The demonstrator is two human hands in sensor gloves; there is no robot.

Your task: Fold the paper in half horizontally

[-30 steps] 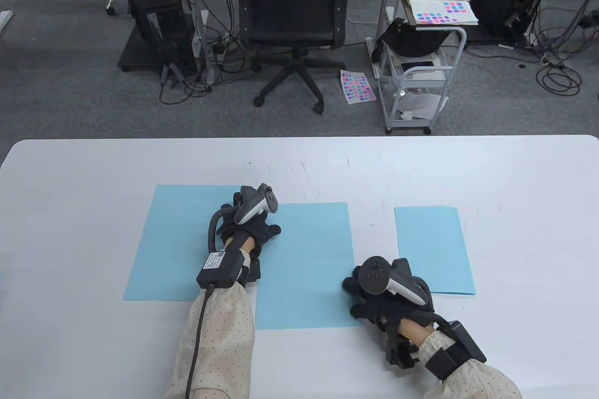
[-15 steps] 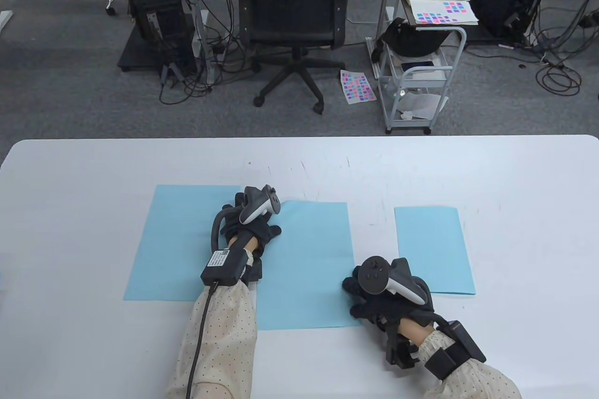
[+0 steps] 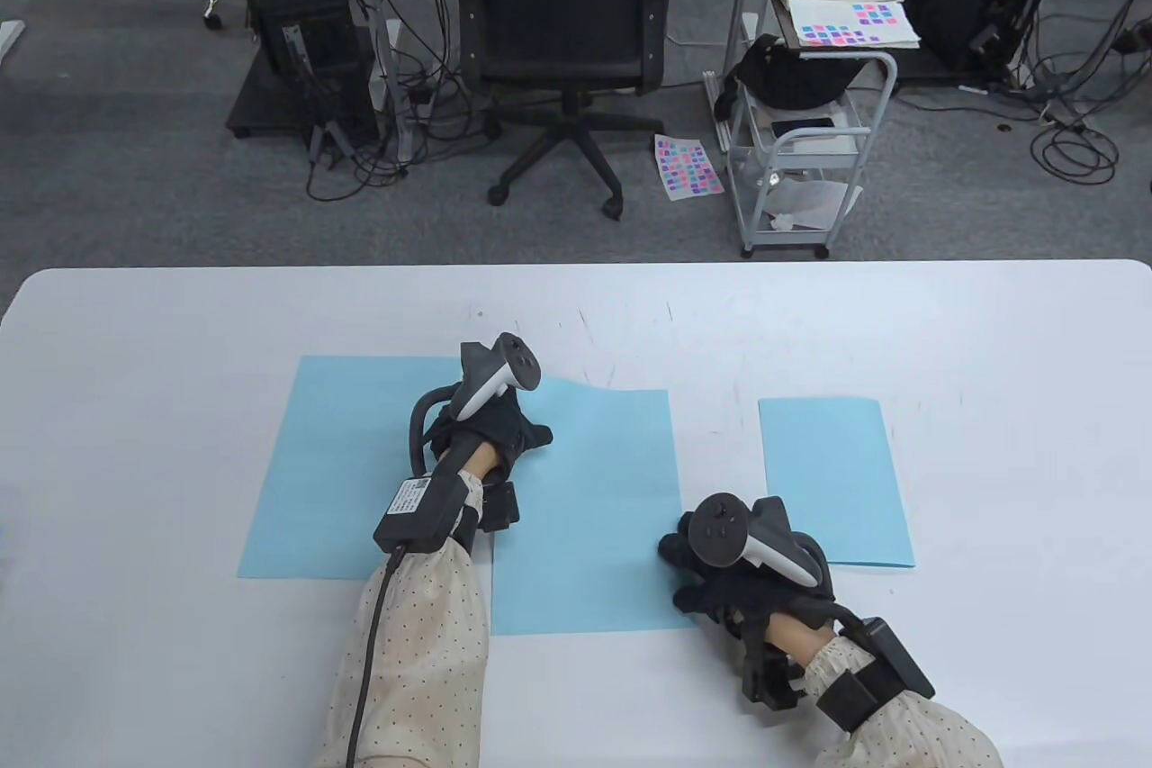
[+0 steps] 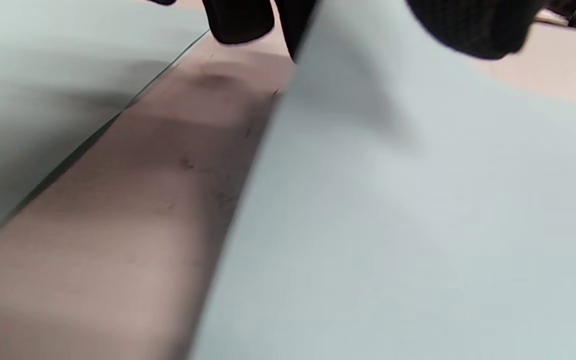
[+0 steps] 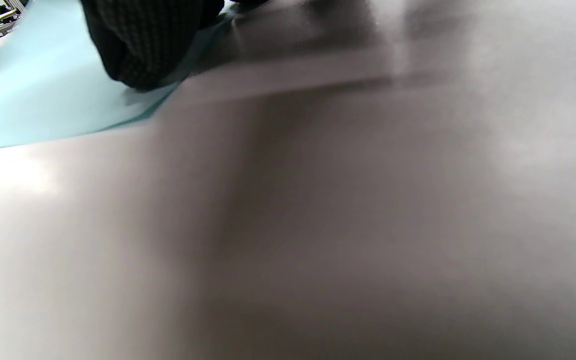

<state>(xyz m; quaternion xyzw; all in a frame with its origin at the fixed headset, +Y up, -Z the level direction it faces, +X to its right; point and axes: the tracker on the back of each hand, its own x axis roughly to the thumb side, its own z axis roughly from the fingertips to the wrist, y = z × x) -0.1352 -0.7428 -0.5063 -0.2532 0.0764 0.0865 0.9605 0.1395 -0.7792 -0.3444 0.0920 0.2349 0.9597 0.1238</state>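
Your left hand (image 3: 490,435) pinches the far left corner of the middle sheet (image 3: 594,516), raising it off the table (image 3: 990,336); right hand (image 3: 720,565) pins the near right corner, finger state undeterminable; next, carry that edge over evenly.

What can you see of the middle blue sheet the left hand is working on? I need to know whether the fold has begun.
The middle blue sheet is plain light blue paper, a rectangle lying mostly flat on the white table between two other blue sheets. Its far left corner is raised off the table where the left hand pinches it; the left wrist view shows that edge lifted. The right hand rests on its near right corner. No crease shows yet.
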